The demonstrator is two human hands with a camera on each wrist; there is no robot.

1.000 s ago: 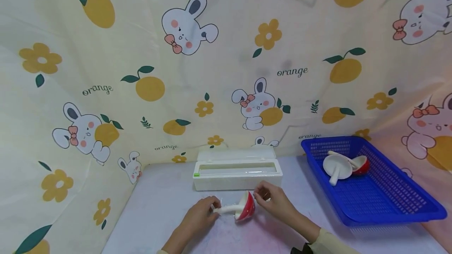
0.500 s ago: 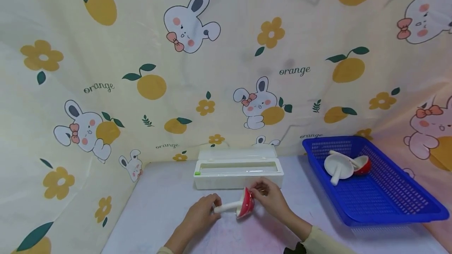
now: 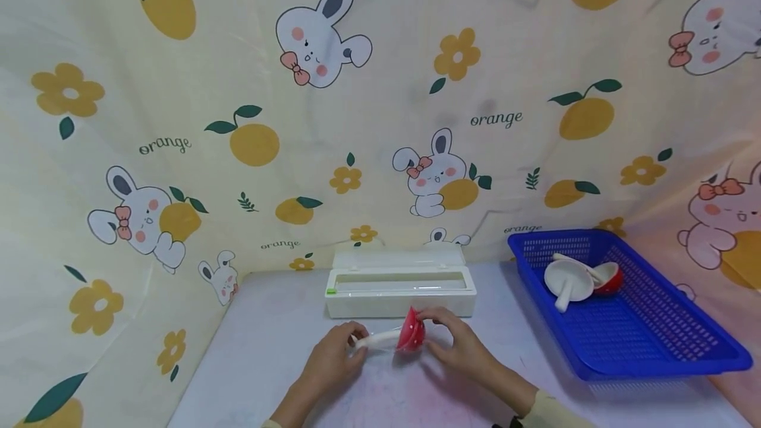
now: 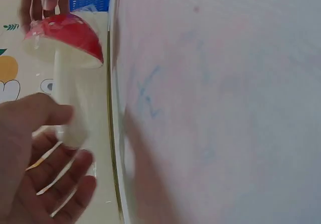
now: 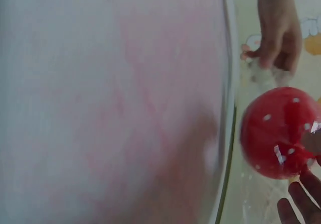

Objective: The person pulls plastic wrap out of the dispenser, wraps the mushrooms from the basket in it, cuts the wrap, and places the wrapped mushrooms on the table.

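Note:
A ladle (image 3: pixel 410 332) with a red, white-dotted bowl and a white handle lies sideways between my hands, close over the table. Clear plastic film clings about it, shining on the bowl in the right wrist view. My left hand (image 3: pixel 334 355) pinches the end of the handle; the left wrist view shows its thumb and fingers around the handle (image 4: pixel 65 83). At the other end my right hand (image 3: pixel 464 349) holds the rounded back of the bowl (image 5: pixel 276 131), index finger at the top and thumb below.
Behind the hands stands a white cling film dispenser (image 3: pixel 398 306) with its lid raised. On the right, a blue basket (image 3: pixel 642 342) holds a white ladle (image 3: pixel 567 281) and another red-bowled ladle (image 3: pixel 608 278). A printed cloth hangs behind the table (image 3: pixel 255 322).
The bowl end of the ladle has risen slightly and turned. My right hand has gone from beside the bowl to holding its back, while my left hand stays on the handle.

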